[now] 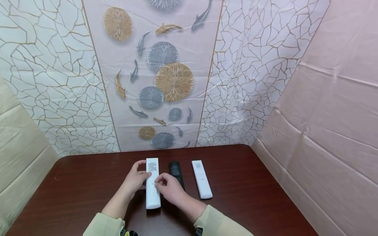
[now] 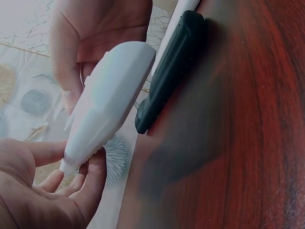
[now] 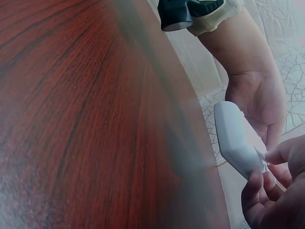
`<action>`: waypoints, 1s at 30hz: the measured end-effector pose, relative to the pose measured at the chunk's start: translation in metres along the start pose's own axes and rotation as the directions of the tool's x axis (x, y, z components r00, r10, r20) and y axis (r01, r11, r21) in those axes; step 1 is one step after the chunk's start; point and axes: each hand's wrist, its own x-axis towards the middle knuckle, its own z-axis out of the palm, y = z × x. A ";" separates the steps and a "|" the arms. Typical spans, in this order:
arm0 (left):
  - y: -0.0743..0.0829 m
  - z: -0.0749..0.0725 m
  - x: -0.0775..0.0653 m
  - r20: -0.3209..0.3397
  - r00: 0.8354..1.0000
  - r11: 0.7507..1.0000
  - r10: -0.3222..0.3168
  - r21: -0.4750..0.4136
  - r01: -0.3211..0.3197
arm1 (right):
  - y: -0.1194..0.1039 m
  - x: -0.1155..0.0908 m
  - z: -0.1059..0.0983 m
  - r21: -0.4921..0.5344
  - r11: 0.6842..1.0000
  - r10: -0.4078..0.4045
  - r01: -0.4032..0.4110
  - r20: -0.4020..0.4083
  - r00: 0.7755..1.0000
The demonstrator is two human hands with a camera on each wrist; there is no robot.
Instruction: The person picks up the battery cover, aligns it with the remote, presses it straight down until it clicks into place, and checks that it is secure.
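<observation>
A white remote control (image 1: 153,198) is held above the table, its back with printed label and battery cover facing up. My left hand (image 1: 134,181) grips its far part between thumb and fingers, the thumb on the back and the fingers beneath. My right hand (image 1: 172,189) has curled fingers at the remote's right edge, with thumb and fingertips at the top of the battery cover. In the left wrist view, a thin edge juts from the back of the white remote (image 2: 112,90). A black remote control (image 1: 176,172) lies just right, partly hidden behind my right hand.
A second white remote control (image 1: 202,180) lies back up on the right, beyond the black one. The dark reddish-brown table (image 1: 245,196) has rounded far corners and meets a patterned cloth backdrop (image 1: 165,114). Plain cloth walls (image 1: 319,131) flank both sides.
</observation>
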 end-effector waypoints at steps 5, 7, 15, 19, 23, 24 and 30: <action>-0.001 -0.001 0.001 0.001 1.000 1.000 -0.003 0.004 0.003 | 0.001 0.002 0.000 0.001 1.000 -0.005 0.005 -0.003 1.000; 0.000 -0.001 0.001 0.004 1.000 1.000 -0.004 0.001 0.004 | 0.002 0.003 0.000 0.006 1.000 -0.003 0.003 -0.013 1.000; 0.006 -0.002 0.001 0.010 1.000 1.000 -0.016 -0.019 0.016 | 0.001 0.007 0.003 0.109 0.991 0.080 -0.077 -0.025 0.996; 0.007 -0.003 0.000 0.019 1.000 0.999 -0.017 -0.028 0.017 | 0.002 0.008 0.005 0.199 0.973 0.117 -0.115 0.004 0.993; 0.005 -0.005 0.000 0.022 1.000 0.999 -0.013 -0.032 0.013 | 0.002 0.009 0.006 0.255 0.957 0.141 -0.141 0.017 0.990; 0.005 -0.005 0.000 0.022 1.000 0.999 -0.014 -0.032 0.015 | 0.003 0.010 0.006 0.266 0.952 0.151 -0.152 0.022 0.988; 0.003 -0.005 0.000 0.018 1.000 0.999 -0.026 -0.031 0.026 | 0.004 0.013 0.007 0.305 0.934 0.181 -0.188 0.050 0.982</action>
